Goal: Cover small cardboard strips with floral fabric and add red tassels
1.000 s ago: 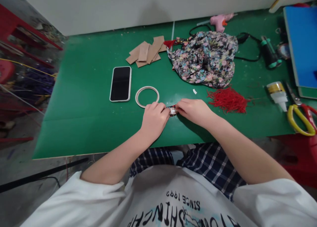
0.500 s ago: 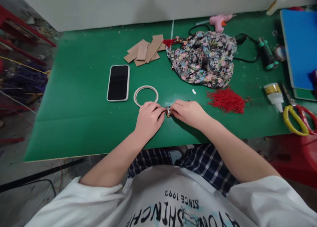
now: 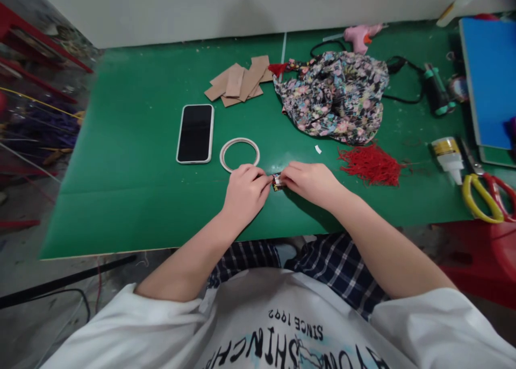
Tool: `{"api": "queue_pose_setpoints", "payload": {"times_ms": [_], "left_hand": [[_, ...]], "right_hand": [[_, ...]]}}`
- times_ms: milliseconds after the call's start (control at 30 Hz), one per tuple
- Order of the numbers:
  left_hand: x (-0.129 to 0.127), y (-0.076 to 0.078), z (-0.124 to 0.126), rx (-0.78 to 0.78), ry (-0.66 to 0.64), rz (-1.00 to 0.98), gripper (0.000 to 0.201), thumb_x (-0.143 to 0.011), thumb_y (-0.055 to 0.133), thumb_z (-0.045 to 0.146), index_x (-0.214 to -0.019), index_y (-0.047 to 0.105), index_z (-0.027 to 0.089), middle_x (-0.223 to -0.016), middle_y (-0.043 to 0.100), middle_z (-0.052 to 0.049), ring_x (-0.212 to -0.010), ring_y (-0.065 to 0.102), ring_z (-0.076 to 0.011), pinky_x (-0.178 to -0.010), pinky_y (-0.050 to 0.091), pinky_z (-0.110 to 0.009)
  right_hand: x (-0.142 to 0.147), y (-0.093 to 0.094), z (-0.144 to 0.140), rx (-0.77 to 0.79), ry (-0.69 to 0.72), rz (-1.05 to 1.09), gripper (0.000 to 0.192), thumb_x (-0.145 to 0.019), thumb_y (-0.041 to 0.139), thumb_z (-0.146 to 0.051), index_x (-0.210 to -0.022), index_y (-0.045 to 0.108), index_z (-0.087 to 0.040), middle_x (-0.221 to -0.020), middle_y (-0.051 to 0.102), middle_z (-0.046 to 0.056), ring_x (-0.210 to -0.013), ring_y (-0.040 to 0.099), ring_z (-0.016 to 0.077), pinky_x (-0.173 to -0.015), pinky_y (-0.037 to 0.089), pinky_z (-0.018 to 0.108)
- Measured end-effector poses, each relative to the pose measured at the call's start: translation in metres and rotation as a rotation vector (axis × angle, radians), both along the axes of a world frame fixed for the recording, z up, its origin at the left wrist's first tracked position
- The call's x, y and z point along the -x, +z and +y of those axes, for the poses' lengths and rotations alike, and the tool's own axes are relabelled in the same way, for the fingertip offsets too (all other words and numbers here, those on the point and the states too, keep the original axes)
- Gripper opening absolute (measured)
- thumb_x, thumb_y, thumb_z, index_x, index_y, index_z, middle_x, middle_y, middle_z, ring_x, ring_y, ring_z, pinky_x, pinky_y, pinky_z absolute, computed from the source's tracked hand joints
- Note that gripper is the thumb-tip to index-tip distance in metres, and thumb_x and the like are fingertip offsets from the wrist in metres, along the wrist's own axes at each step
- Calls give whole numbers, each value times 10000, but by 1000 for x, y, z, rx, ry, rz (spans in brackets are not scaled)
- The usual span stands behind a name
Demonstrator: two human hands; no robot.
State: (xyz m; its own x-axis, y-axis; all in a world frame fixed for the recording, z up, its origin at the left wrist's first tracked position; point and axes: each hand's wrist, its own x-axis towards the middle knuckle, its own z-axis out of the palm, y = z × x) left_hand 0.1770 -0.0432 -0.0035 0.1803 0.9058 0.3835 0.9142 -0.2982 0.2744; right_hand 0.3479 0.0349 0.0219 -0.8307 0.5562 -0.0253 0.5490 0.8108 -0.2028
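My left hand (image 3: 245, 190) and my right hand (image 3: 310, 181) meet over the green table (image 3: 133, 165), both pinching a small dark patterned fabric piece (image 3: 277, 182) between their fingertips. Most of the piece is hidden by my fingers. A white ring (image 3: 239, 154) lies just behind my left hand. A bundle of red tassel threads (image 3: 371, 164) lies to the right of my right hand.
A black phone (image 3: 195, 133) lies left of the ring. Cardboard strips (image 3: 237, 81) and crumpled floral fabric (image 3: 334, 95) sit further back. A pink glue gun (image 3: 360, 34), glue bottle (image 3: 446, 153), yellow-handled scissors (image 3: 484, 192) and blue board (image 3: 489, 73) are at the right.
My hands have closed in on the small fabric piece, so less of it shows between the fingers. The camera view shifted slightly.
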Motion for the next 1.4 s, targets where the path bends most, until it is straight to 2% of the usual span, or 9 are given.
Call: {"api": "queue_pose_setpoints", "payload": {"times_ms": [233,467,667,833,1133,1400], "left_hand": [[-4,3,-3,-40,15,17,188,-850,507,242,-918,668,173,-866,622,-52,-885,497,-198,-789,409,-357],[-10,8,-3,6,-130,26,221,-836,501,211,-984,663,190,-913,625,-61,-887,505,-196,-800,408,-363],[-12,8,-3,4,-125,21,227,-840,483,209,-976,659,165,-908,632,-70,-866,506,-195,-797,412,-365],[-14,8,-3,1,-115,51,238,-841,486,224,-1002,651,166,-920,626,-74,-873,506,-201,-800,412,-365],[-14,9,-5,0,-84,65,213,-831,483,197,-948,658,168,-915,622,-76,-859,511,-207,-764,406,-369],[-9,11,-8,17,-77,79,217,-834,465,183,-927,660,160,-900,614,-84,-836,508,-204,-750,410,-366]], "right_hand": [[-3,-7,2,48,8,91,250,-908,383,-294,-873,600,-176,-834,612,29,-734,562,111,-561,317,222],[-18,-6,10,104,-35,125,148,-868,475,-260,-866,605,-190,-832,622,16,-760,572,115,-593,345,212],[-21,-5,7,66,-60,104,186,-882,443,-273,-866,613,-200,-848,629,17,-764,582,123,-584,342,219],[-13,-11,1,105,-44,125,230,-899,402,-278,-880,616,-197,-861,630,29,-763,577,120,-584,341,217],[-11,-12,7,223,-59,220,113,-846,494,-225,-821,594,-178,-798,627,16,-722,556,111,-623,358,208],[-11,-11,10,263,-65,255,84,-822,517,-181,-807,598,-165,-743,606,13,-677,520,105,-621,356,207]]}}
